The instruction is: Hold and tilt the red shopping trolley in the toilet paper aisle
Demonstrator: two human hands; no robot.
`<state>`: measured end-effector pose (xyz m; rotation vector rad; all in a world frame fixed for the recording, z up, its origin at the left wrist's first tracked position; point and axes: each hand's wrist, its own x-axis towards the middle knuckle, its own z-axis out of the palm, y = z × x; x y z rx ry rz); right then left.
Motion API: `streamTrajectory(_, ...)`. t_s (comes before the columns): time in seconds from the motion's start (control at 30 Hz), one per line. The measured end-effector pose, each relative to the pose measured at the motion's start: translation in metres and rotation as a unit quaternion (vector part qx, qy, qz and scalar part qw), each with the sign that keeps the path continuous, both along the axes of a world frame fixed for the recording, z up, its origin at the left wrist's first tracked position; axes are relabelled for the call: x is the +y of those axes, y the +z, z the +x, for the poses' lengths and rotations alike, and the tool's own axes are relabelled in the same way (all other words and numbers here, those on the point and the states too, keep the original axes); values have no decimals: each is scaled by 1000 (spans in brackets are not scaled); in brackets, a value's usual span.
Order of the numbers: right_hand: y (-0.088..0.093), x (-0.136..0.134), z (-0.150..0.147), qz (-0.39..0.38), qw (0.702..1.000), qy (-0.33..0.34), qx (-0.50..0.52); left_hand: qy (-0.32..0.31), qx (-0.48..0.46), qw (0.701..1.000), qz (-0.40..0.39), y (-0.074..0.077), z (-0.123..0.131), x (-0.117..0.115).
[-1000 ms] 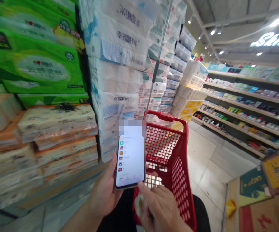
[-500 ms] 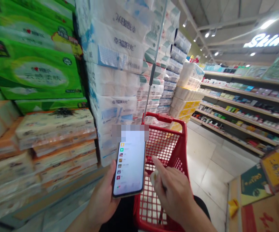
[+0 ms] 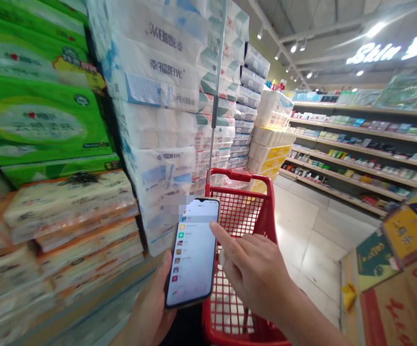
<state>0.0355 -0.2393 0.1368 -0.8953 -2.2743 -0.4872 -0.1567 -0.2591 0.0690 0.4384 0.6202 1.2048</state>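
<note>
My left hand holds a smartphone upright from below, its lit screen showing a list. My right hand hovers beside the phone's right edge with the index finger stretched toward the screen and the other fingers curled. A small pale object seems tucked under those curled fingers, though I cannot make it out. Both hands are above a red shopping cart that stands in front of me, with a thin metal pole rising from its far rim.
Stacked tissue packs fill the left: green ones, orange ones and tall white toilet-paper bales. Shelves of small goods line the right side of a tiled aisle. Cardboard boxes stand at the near right.
My right hand rose from below the phone to its right edge, index finger now pointing at the screen. The view turned slightly, so the phone and cart sit a bit further left.
</note>
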Motion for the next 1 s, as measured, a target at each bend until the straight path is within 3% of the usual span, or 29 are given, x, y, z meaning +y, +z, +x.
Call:
streamTrajectory(0.37,-28,-18,4,-74,996,38,-23,18,-37,998,48,21,5,3)
streamTrajectory(0.57,-40,-32,-2,-93,992,68,-48,-17,-47,996,75,27,0,2)
streamTrajectory(0.83,-32,-35,-13,-119,987,68,-82,8,-1,999,42,31,4,-1)
streamTrajectory(1.0,-26,-34,-19,-148,982,60,-96,27,-3,998,58,25,4,-1)
